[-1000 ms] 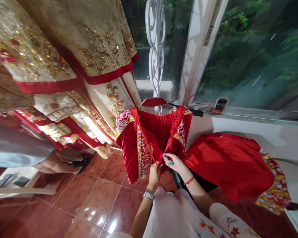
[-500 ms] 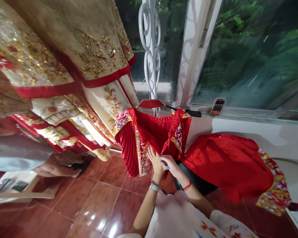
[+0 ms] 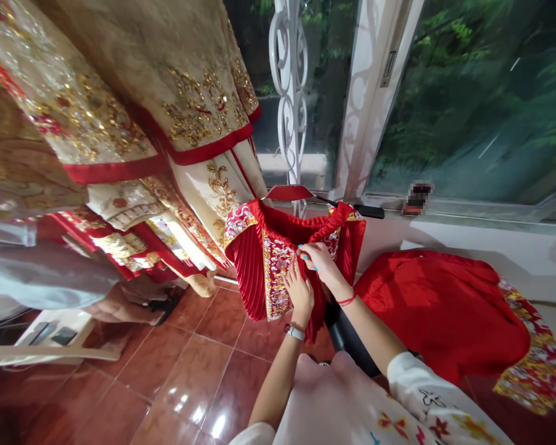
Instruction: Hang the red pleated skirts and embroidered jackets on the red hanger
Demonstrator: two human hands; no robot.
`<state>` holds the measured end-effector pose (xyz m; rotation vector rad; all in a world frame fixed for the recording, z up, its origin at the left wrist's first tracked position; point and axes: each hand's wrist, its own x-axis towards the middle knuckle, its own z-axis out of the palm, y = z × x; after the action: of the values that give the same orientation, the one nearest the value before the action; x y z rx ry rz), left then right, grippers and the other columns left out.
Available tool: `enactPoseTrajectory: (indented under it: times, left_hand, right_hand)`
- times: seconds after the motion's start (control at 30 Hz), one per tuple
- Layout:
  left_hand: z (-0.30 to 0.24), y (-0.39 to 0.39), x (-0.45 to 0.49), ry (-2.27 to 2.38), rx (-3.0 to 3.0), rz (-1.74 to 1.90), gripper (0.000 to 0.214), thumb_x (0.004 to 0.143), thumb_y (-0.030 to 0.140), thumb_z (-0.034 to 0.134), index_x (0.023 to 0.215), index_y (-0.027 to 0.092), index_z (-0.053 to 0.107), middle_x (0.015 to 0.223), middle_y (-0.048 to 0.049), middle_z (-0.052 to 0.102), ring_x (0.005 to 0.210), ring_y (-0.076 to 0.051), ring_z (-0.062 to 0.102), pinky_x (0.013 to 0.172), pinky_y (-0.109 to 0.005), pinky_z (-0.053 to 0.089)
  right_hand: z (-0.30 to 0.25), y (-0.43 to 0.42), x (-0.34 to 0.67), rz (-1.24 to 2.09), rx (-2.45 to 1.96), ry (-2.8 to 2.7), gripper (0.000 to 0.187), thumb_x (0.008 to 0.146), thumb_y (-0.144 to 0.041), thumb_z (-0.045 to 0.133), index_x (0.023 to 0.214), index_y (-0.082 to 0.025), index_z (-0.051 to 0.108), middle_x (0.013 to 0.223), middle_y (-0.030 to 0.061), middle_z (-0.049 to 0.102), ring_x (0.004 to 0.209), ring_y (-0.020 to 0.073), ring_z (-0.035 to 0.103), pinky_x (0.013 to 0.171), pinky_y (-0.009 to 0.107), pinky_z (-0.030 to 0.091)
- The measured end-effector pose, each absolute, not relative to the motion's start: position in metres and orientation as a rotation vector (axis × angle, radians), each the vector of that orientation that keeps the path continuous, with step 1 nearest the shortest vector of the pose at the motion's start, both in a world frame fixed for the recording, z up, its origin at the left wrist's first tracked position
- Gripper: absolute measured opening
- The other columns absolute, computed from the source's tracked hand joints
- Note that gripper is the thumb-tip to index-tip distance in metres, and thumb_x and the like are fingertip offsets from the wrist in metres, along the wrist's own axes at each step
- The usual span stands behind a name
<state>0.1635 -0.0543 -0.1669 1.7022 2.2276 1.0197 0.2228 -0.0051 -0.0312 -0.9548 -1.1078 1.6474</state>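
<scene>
A red pleated garment (image 3: 252, 272) with gold and white embroidered trim hangs on a red hanger (image 3: 290, 191) in front of me. My left hand (image 3: 299, 292) lies against its embroidered front panel, fingers pinched at the opening. Above it, my right hand (image 3: 319, 262) pinches the two front edges together near the collar. Both hands touch each other at the fingertips.
Cream and gold embroidered robes (image 3: 120, 111) hang at the left. A second red garment (image 3: 440, 309) lies spread at the right below a window (image 3: 467, 99). A white scrolled metal stand (image 3: 290, 80) rises behind the hanger. Glossy red floor tiles (image 3: 167, 383) lie below.
Both hands have climbed from the lower front opening to the upper chest of the garment, and the two front edges now lie closed together.
</scene>
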Motion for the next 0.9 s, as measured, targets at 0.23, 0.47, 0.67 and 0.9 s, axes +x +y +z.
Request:
enactPoseTrajectory:
  times: [0.23,0.47,0.67,0.9]
  left_hand:
    - [-0.109,-0.079,0.096,1.793,1.632,1.116,0.041,0.092,0.036,0.047,0.119,0.011,0.066,0.108,-0.0166,0.071,0.093,-0.025,0.069,0.079,-0.038,0.056]
    - [0.047,0.011,-0.014,2.065,2.021,1.567,0.034,0.084,0.044,0.06,0.102,0.016,0.066,0.094,-0.0086,0.068,0.089,-0.023,0.062,0.084,-0.036,0.05]
    - [0.068,0.07,-0.015,1.606,2.39,0.547,0.041,0.1,0.044,0.035,0.111,0.02,0.066,0.102,-0.01,0.074,0.097,-0.024,0.069,0.087,-0.032,0.051]
    - [0.059,0.039,0.016,2.059,2.463,0.162,0.042,0.105,0.035,0.026,0.128,0.014,0.054,0.093,-0.0167,0.075,0.088,-0.029,0.074,0.076,-0.034,0.052]
  right_hand:
    - [-0.019,0.011,0.281,0.85,-1.205,-1.474,0.034,0.083,-0.048,0.052,0.067,-0.02,0.058,0.058,0.0003,0.053,0.054,0.0135,0.047,0.054,0.026,0.036]
    - [0.047,0.096,0.315,0.042,-1.65,-1.898,0.037,0.085,-0.035,0.063,0.116,-0.016,0.065,0.092,0.0136,0.073,0.082,0.0269,0.066,0.069,0.031,0.043]
    - [0.057,0.137,0.336,0.554,-1.377,-2.16,0.019,0.077,-0.012,0.057,0.081,-0.014,0.076,0.052,0.0013,0.061,0.049,0.0148,0.057,0.055,0.025,0.039]
    - [0.065,0.161,0.378,1.152,-1.255,-1.324,0.016,0.07,-0.012,0.062,0.075,-0.011,0.077,0.055,0.0026,0.061,0.046,0.0069,0.044,0.042,0.019,0.032]
